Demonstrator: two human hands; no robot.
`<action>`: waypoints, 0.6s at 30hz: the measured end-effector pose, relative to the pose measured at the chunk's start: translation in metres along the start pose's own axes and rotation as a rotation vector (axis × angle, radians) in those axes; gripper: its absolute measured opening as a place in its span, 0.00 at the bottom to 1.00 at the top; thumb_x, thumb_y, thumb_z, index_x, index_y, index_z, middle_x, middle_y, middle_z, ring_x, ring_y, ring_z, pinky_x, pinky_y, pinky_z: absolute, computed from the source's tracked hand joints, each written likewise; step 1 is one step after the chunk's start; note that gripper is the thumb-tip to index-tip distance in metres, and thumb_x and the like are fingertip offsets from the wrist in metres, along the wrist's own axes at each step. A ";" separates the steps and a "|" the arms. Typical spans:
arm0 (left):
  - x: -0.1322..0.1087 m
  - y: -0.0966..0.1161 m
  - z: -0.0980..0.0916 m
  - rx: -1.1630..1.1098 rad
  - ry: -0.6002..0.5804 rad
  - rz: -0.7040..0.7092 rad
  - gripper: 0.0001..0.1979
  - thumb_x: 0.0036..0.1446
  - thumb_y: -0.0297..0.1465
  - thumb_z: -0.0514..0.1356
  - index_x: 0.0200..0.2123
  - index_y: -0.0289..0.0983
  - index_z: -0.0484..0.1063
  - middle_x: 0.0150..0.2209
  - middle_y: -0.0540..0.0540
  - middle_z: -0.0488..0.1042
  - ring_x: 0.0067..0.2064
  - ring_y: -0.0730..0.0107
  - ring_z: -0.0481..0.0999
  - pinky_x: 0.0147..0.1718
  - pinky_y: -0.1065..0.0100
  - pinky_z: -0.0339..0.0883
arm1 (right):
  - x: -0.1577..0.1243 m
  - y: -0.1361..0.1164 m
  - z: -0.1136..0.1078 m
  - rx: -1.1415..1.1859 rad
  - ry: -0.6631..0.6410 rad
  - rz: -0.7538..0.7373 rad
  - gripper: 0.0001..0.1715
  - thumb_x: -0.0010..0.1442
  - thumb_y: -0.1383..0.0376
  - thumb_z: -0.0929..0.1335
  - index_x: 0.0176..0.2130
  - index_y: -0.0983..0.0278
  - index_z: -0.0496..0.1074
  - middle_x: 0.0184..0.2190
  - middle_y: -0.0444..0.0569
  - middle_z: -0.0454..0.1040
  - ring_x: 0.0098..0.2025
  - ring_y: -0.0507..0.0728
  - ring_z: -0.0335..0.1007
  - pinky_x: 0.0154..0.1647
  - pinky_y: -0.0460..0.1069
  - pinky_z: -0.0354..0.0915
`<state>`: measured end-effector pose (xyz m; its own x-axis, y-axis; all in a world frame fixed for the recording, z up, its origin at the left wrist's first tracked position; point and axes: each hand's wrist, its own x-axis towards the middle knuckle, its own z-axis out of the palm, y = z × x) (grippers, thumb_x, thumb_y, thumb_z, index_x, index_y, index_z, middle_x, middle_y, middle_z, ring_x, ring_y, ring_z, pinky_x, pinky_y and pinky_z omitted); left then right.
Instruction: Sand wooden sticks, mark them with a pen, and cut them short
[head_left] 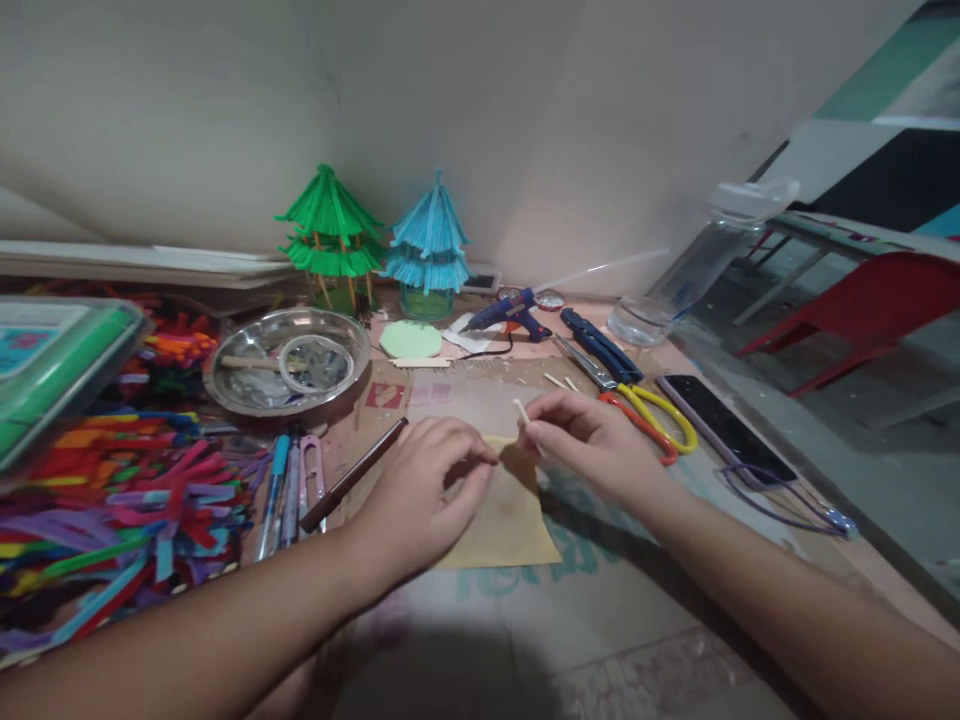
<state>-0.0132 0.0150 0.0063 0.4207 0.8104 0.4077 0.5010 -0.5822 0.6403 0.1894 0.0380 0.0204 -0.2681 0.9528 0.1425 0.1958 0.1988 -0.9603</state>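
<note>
My right hand (577, 435) pinches a short pale wooden stick (520, 411) between thumb and fingers, raised over the far edge of a yellow sheet of paper (510, 525). My left hand (435, 480) is closed, thumb and fingertips together above the paper's left side; anything between them is too small to make out. A dark brown pen (352, 478) reaches up against the back of that hand, and I cannot tell whether it is held or just lies there. Yellow-and-orange-handled scissors (641, 405) lie just beyond my right hand.
Behind stand green (328, 230) and blue (427, 240) pagoda models. A glue gun (510, 312), pale green disc (410, 340), blue-handled tool (600, 345), bottle (690, 260) and phone (724, 430) lie around. Leftward are a metal bowl (225, 385), pens (274, 490), pipe cleaners (150, 500) and a plastic box (67, 370).
</note>
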 end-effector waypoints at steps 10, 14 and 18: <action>-0.004 0.006 0.004 0.393 -0.221 0.087 0.07 0.60 0.27 0.56 0.35 0.36 0.75 0.40 0.42 0.77 0.46 0.57 0.74 0.47 0.56 0.67 | 0.040 -0.003 0.023 -0.903 -0.159 -0.481 0.06 0.61 0.71 0.67 0.37 0.66 0.75 0.34 0.51 0.77 0.38 0.56 0.70 0.39 0.49 0.62; -0.004 0.010 0.003 0.462 -0.251 0.121 0.08 0.61 0.28 0.55 0.36 0.36 0.75 0.40 0.42 0.76 0.45 0.56 0.74 0.46 0.55 0.68 | 0.081 -0.014 0.055 -1.110 -0.245 -0.596 0.10 0.65 0.70 0.65 0.40 0.69 0.76 0.40 0.57 0.76 0.44 0.60 0.68 0.45 0.51 0.60; -0.005 0.012 0.001 0.521 -0.245 0.156 0.09 0.61 0.28 0.53 0.36 0.35 0.74 0.39 0.41 0.76 0.44 0.56 0.74 0.44 0.55 0.68 | 0.098 -0.020 0.064 -1.167 -0.190 -0.571 0.14 0.66 0.67 0.64 0.49 0.70 0.74 0.46 0.60 0.75 0.49 0.60 0.66 0.50 0.52 0.58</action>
<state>-0.0082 0.0043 0.0111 0.6505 0.7099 0.2698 0.6980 -0.6989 0.1561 0.0990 0.1125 0.0384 -0.6933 0.6409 0.3297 0.6811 0.7321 0.0090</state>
